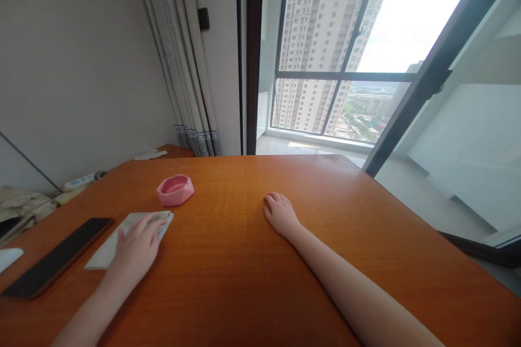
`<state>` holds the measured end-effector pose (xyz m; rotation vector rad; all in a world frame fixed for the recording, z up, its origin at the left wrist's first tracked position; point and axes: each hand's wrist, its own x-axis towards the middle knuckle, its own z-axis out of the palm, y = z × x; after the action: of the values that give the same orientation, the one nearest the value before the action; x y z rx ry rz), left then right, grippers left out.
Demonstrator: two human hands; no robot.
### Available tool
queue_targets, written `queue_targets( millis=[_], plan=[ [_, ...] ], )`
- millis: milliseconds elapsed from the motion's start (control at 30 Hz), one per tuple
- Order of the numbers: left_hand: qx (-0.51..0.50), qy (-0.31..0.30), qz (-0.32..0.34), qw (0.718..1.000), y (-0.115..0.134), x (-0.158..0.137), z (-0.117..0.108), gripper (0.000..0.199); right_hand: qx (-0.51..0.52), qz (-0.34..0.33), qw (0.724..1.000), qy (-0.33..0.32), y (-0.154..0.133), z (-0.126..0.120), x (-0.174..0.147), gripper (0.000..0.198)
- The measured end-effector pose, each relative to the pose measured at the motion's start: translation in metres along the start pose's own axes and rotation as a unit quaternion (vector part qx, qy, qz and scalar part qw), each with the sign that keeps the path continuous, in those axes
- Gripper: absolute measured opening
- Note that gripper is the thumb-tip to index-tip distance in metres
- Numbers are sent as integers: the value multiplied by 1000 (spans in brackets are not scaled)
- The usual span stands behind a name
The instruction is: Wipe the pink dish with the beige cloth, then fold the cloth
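My left hand (137,244) lies on a flat stack of whitish folded sheets (101,254), its fingers spread over the far right part. I cannot make out whether the sheets are paper or tissue. On the bare wood to the right, my right hand (281,213) rests palm down with loosely bent fingers and nothing visible in it. A pink, angular ashtray-like dish (176,191) stands just beyond the sheets. Left of the sheets is a long, thin black slab (57,257) with a brownish edge.
Both arms lie over an orange-brown wooden table (228,282). A white object (8,258) shows at the left edge. Behind it are a power strip (79,181) and crumpled cloth (24,209). A grey curtain (183,54) hangs beyond, beside a framed window (342,73).
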<state>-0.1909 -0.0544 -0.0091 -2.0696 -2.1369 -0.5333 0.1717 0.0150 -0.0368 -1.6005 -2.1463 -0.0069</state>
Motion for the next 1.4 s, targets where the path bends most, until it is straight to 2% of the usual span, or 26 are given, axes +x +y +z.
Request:
queue_targets(
  millis=[33, 67, 167, 200, 300, 400, 500, 700, 1400],
  plan=[
    [-39, 32, 54, 997, 20, 1, -2, 31, -8, 10, 1000, 6, -6, 1, 2, 22],
    [-87, 34, 106, 990, 42, 2, -3, 29, -11, 15, 1000, 10, -12, 2, 4, 21],
    [-199, -60, 194, 959, 109, 9, 10, 25, 26, -25, 999, 1, -26, 4, 10, 30],
    [-216, -72, 213, 950, 130, 13, 18, 24, 48, -46, 998, -5, -28, 4, 11, 36],
    [-198, -70, 260, 942, 175, 33, 44, 23, 113, -86, 990, -8, -27, 4, 12, 46],
    [-169, -74, 287, 940, 198, 55, 62, 23, 164, -99, 982, 5, -21, 5, 12, 50],
    [-151, -92, 302, 937, 203, 65, 68, 23, 192, -88, 977, 10, -17, 6, 13, 48],
    [-158, -103, 317, 929, 195, 61, 69, 22, 169, -106, 980, -23, -15, 8, 15, 34],
    [-175, -118, 304, 929, 194, 60, 69, 24, 183, -106, 977, -21, -13, 11, 15, 36]
  ],
)
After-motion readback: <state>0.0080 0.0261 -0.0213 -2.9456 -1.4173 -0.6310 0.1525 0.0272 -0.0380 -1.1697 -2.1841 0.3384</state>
